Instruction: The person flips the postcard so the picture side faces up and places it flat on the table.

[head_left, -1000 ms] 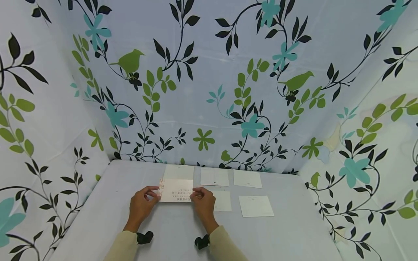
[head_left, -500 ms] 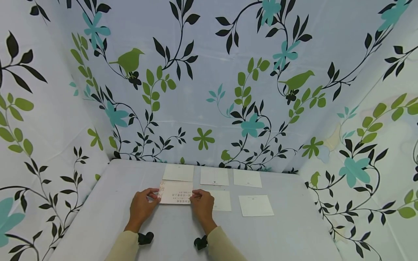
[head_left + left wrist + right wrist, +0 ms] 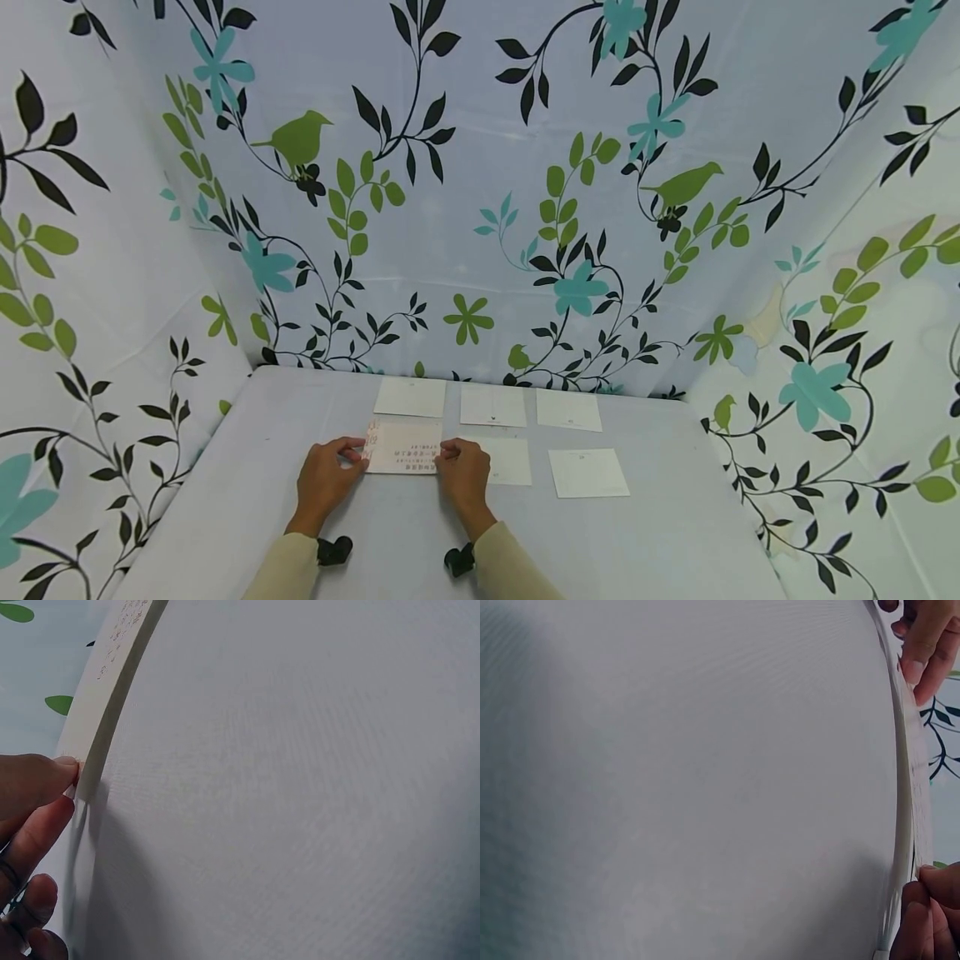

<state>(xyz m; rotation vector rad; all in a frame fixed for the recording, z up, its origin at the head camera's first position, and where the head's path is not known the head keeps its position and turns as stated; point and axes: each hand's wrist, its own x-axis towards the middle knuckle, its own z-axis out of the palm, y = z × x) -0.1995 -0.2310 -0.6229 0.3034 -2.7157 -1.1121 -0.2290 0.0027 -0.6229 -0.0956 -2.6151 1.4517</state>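
A pale card (image 3: 403, 446) with reddish printed characters is held between my two hands in the head view. My left hand (image 3: 325, 483) pinches its left edge between thumb and fingers, and the left wrist view shows the thumb (image 3: 49, 780) on the card's corner. At the opposite edge my right hand (image 3: 465, 483) pinches the card in the same way; the right wrist view catches both hands at its right side. The card's near edge faces me. Whether its underside touches the table cannot be told.
Several cream cards lie flat on the white table (image 3: 660, 542): one behind the held card (image 3: 409, 397), two at the back right (image 3: 492, 408), one partly behind my right hand (image 3: 510, 462), and one farther right (image 3: 588, 473). Patterned cloth (image 3: 465, 208) hangs around.
Both hands have drawn the printed card slightly toward me, so more of the cream card behind it shows. My grip at each side stays the same.
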